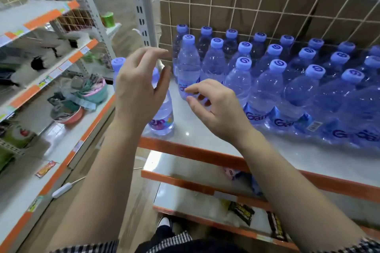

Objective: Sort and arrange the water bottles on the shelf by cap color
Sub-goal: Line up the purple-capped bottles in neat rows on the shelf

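Note:
Several clear water bottles with blue caps (pixel 242 63) stand in rows on the white shelf (pixel 205 139), against a wire grid back. One bottle with a pink and purple label (pixel 163 118) stands apart at the shelf's left front corner, mostly hidden behind my left hand (pixel 136 86). Another blue-capped bottle (pixel 117 63) shows to the left of that hand. My left hand hovers in front of these with fingers loosely spread, holding nothing. My right hand (pixel 213 107) floats in front of the leftmost front bottle (pixel 188 63), fingers relaxed and a little curled, gripping nothing.
An orange-edged shelf unit on the left carries bowls (pixel 82 98), bags and small goods. Lower shelves under the bottles hold snack packets (pixel 240 211). A metal upright post (pixel 141 6) stands just left of the bottle rows. Cardboard backs the wire grid.

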The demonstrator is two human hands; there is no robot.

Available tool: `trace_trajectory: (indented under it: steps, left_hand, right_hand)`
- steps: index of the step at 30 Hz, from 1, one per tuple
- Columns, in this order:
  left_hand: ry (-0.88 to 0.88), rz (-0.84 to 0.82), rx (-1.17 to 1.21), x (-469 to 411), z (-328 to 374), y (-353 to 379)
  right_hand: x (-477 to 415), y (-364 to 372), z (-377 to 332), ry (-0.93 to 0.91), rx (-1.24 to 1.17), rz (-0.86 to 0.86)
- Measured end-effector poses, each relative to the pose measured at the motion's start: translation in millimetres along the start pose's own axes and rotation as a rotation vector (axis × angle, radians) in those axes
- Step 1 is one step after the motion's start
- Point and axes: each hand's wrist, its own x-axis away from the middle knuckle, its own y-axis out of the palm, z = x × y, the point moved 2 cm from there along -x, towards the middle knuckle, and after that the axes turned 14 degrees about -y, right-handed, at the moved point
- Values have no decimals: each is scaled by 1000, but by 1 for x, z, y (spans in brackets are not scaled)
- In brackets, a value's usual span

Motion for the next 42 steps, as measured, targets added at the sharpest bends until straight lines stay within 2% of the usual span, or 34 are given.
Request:
trace_trajectory:
  steps: [4,9,12,17,26,31,37,42]
  left_hand:
    - [-86,-14,-80,-27,-52,-16]
    - [-271,-275,100,-36,-111,-14]
    - [-211,-323,78,-42,-121,-8]
    - [-93,-361,33,-61,-117,9]
    - [-38,-394,118,-78,-77,54]
    - [16,-373,108,-76,-52,75]
    - [-40,-381,115,-70,-43,91]
    - [-85,-418,161,-62,-46,85]
  right_hand:
    - [-50,19,-13,-9,12,-94]
    - [-85,49,-13,18,117,-181]
    - [-95,54,-7,42,161,-173]
    - [-104,39,7,81,224,-191]
    - [-103,-28,52,109,391,-448]
    - [-98,-48,64,119,395,-501]
    - [-98,-51,69,39,381,-599]
    - [-93,-47,74,50,362,-540]
